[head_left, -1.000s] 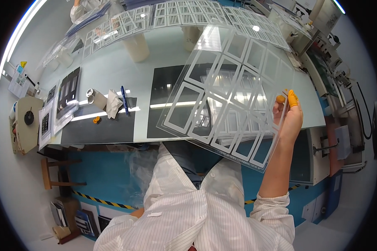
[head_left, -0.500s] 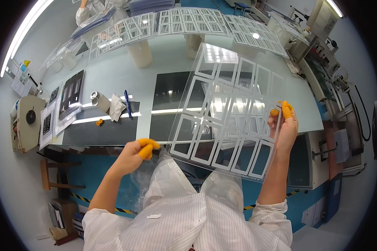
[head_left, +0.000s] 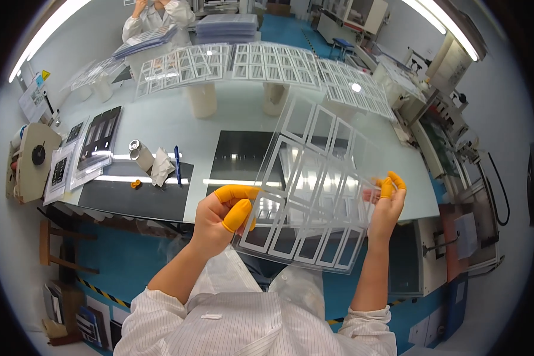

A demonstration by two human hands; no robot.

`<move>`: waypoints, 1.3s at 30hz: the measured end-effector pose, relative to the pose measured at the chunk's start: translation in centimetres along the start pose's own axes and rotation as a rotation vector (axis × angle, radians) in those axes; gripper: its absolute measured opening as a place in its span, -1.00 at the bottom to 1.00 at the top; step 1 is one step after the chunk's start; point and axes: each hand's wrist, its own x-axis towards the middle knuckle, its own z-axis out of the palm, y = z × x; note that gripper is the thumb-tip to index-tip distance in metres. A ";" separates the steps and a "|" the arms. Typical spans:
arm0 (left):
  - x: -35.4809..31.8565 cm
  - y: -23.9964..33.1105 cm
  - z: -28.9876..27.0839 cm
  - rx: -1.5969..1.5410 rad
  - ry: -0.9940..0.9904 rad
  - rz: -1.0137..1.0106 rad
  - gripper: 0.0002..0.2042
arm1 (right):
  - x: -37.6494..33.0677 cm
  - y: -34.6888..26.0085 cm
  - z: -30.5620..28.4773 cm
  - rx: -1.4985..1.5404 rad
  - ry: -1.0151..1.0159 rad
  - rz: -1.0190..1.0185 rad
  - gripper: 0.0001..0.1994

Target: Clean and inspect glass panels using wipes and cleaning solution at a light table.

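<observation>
A clear plastic sheet (head_left: 320, 181) printed with rows of white rectangular frames is held tilted in front of me, over the near table edge. My left hand (head_left: 219, 216), in yellow finger cots, is closed on its left edge, with the thumb and index finger at the margin. My right hand (head_left: 388, 207), also with yellow finger cots, grips the right edge. Through the sheet I see more white-framed sheets lying on the table, partly hidden by glare.
Similar sheets (head_left: 276, 62) rest along the back on white cylindrical supports (head_left: 202, 101). Dark mats (head_left: 136, 199) lie on the table, with a metal can (head_left: 140, 153), crumpled tissue (head_left: 161, 167), blue pen (head_left: 177, 165) and loose finger cots (head_left: 136, 184). A co-worker (head_left: 154, 18) stands beyond.
My left hand has moved up and right from beside the sheet to its left edge and taken hold. My view has tilted upward, showing more of the room's far side.
</observation>
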 end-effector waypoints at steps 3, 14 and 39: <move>0.1 1.0 1.7 0.222 0.033 0.128 -0.76 | -0.1 -2.8 2.2 -0.280 -0.062 -0.460 -0.75; 1.5 -0.9 6.8 0.974 0.063 0.831 -0.70 | -2.9 -12.2 8.5 -0.735 -0.215 -1.089 -0.73; 8.7 9.8 5.2 1.130 0.124 1.140 -0.77 | -4.6 -12.1 3.4 -0.619 -0.411 -1.240 -0.84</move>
